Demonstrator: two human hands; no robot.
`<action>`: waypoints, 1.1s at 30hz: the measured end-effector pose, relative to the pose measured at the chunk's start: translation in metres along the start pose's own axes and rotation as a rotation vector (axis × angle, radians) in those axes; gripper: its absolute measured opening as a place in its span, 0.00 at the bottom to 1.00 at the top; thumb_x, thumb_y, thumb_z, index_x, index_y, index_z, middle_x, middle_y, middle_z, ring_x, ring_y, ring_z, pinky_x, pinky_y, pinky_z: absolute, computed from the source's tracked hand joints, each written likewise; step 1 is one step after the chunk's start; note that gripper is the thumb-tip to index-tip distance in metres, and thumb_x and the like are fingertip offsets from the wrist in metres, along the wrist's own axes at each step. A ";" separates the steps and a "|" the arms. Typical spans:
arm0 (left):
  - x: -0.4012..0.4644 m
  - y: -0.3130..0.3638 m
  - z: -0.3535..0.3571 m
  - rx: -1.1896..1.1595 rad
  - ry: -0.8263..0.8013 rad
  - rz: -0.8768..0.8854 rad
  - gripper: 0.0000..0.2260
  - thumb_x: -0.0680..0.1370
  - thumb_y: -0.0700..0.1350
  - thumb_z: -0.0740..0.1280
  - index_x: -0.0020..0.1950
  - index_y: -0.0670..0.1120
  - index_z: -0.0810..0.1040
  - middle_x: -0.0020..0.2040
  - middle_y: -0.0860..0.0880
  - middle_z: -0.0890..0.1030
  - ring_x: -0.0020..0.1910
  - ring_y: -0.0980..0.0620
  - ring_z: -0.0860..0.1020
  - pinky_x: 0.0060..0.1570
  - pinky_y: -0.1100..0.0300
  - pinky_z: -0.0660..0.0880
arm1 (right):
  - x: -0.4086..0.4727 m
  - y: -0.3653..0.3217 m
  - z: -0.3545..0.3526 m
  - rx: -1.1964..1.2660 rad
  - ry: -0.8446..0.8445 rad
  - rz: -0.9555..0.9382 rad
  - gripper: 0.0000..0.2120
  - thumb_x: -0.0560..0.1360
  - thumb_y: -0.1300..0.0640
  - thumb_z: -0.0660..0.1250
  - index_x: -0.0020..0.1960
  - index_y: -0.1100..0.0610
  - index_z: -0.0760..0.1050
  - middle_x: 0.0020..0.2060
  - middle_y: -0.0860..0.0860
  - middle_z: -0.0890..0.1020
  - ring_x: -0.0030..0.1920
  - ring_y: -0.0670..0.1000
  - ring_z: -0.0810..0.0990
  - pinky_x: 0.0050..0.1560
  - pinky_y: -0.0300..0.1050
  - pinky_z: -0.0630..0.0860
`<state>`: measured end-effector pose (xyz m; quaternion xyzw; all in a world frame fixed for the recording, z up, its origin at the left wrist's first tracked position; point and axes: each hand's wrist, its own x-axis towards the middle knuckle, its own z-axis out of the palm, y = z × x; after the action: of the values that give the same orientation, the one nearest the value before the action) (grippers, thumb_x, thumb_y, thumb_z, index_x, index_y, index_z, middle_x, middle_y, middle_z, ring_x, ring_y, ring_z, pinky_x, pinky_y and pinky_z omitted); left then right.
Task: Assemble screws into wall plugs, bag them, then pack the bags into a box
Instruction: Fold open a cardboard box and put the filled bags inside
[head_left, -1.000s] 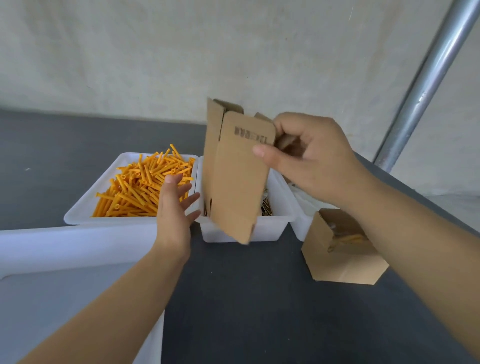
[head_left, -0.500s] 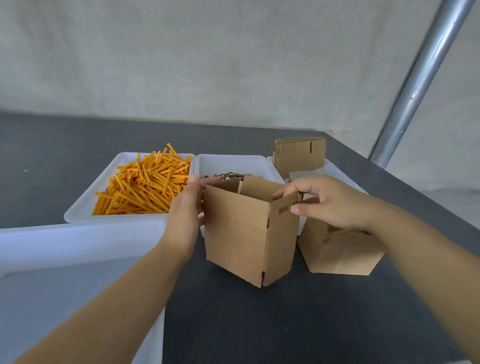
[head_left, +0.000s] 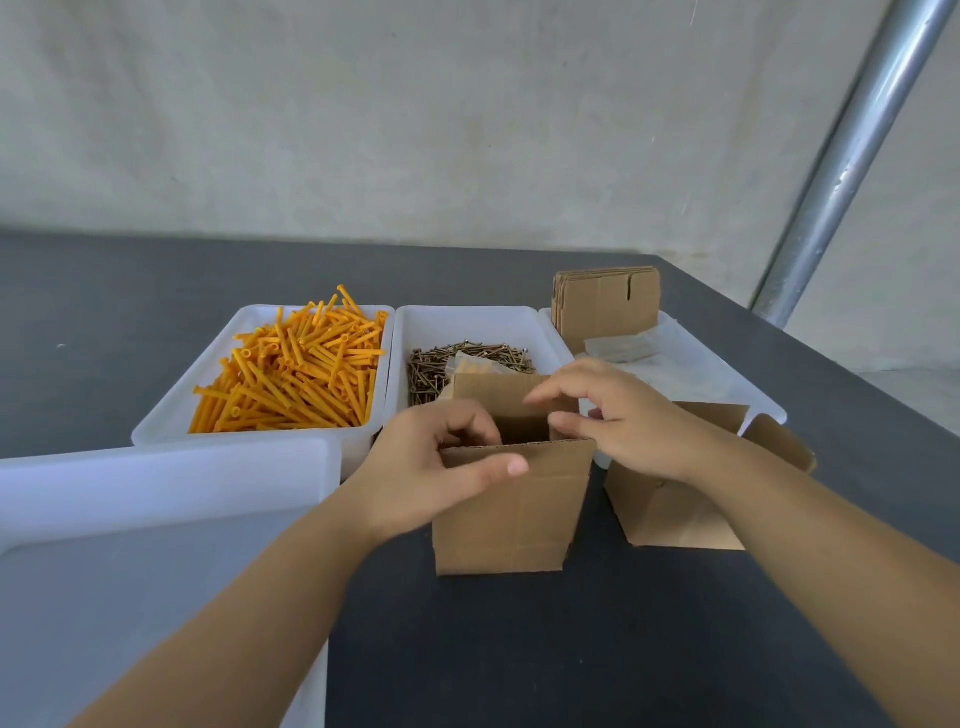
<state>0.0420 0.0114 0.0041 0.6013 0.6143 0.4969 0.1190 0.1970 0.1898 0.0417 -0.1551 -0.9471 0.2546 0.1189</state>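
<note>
Probably a packing workshop (parts bins (head_left: 363, 312), screws (head_left: 431, 371)).

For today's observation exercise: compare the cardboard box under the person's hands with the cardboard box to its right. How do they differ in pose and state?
The held box stands upright; the right-hand box looks tilted. The left hand grips the held box's near flap and the right hand reaches over its opening; whether anything grips the right-hand box cannot be told. The held box is nearer the screw tray. Both are brown corrugated cardboard with open tops.
</note>
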 end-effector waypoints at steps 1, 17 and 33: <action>0.002 -0.002 0.001 -0.045 0.038 -0.012 0.13 0.72 0.57 0.72 0.46 0.49 0.78 0.43 0.51 0.80 0.41 0.52 0.79 0.40 0.65 0.73 | -0.001 0.003 0.002 0.037 0.026 0.026 0.27 0.77 0.55 0.71 0.71 0.38 0.67 0.66 0.42 0.69 0.66 0.43 0.69 0.63 0.42 0.70; 0.013 -0.019 0.007 -0.047 -0.020 -0.161 0.11 0.71 0.48 0.75 0.53 0.54 0.86 0.59 0.55 0.80 0.62 0.60 0.76 0.61 0.54 0.75 | -0.035 -0.006 -0.010 0.151 -0.321 0.095 0.27 0.70 0.36 0.58 0.69 0.27 0.64 0.75 0.30 0.58 0.74 0.35 0.58 0.73 0.41 0.58; 0.006 -0.019 -0.007 -0.195 -0.030 -0.199 0.19 0.71 0.60 0.71 0.59 0.54 0.82 0.63 0.57 0.78 0.66 0.64 0.72 0.59 0.69 0.71 | -0.036 0.002 0.017 0.347 -0.067 0.124 0.27 0.71 0.34 0.69 0.68 0.36 0.71 0.59 0.39 0.78 0.59 0.40 0.77 0.62 0.48 0.75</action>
<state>0.0237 0.0173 -0.0047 0.5306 0.6178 0.5308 0.2347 0.2258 0.1713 0.0212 -0.1816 -0.8810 0.4261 0.0963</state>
